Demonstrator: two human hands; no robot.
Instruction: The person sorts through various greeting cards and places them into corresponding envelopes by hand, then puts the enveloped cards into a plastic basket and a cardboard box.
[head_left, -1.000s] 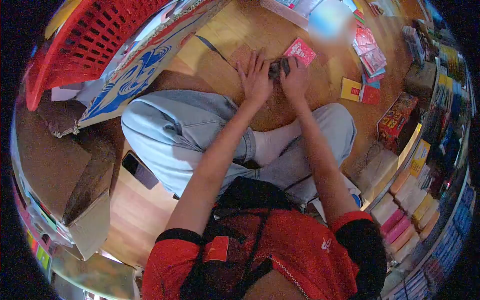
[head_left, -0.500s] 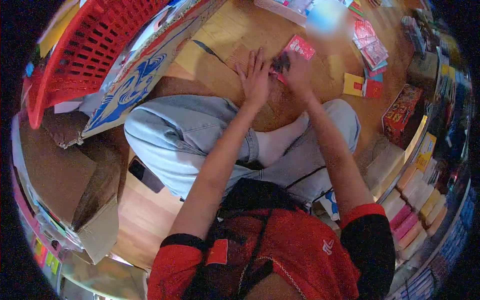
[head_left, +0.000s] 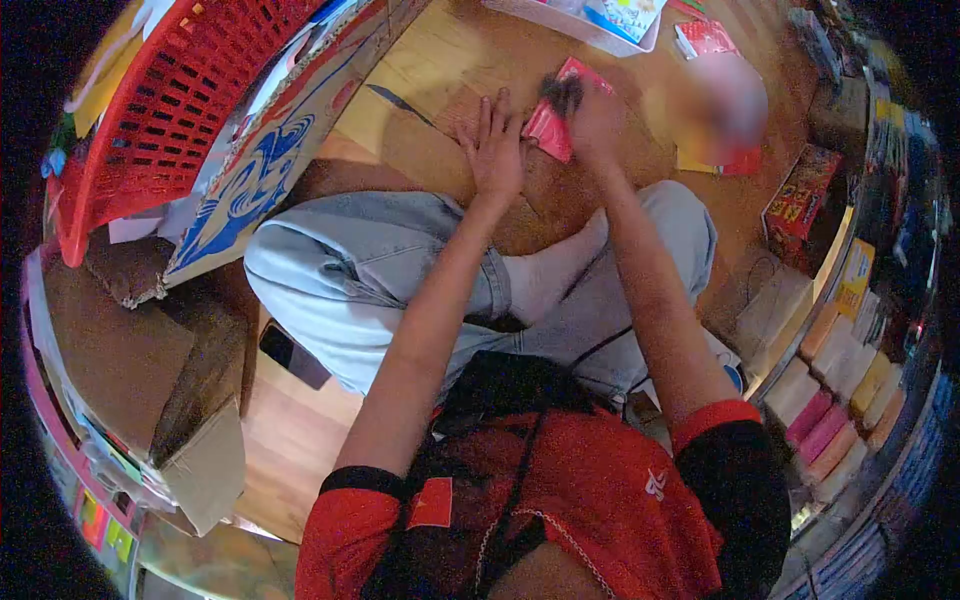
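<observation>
A red packet or card (head_left: 549,133) lies on the wooden floor in front of my crossed legs. My left hand (head_left: 495,150) rests flat beside it, fingers spread, its thumb side close to the red item's left edge. Over the upper right part of the red item is my right hand (head_left: 597,120), its fingers curled round a dark, blurred object (head_left: 562,94) that I cannot make out. The dark object sits against the red surface.
A red plastic basket (head_left: 190,110) and a printed cardboard panel (head_left: 270,180) stand at the left, above an open cardboard box (head_left: 120,350). A white tray (head_left: 570,22) is at the top. Stacked packets (head_left: 830,420) and a red box (head_left: 803,195) line the right.
My right hand and the dark object have moved slightly up the red item, showing more of its lower part. The view has shifted, and a blurred patch has moved right and down.
</observation>
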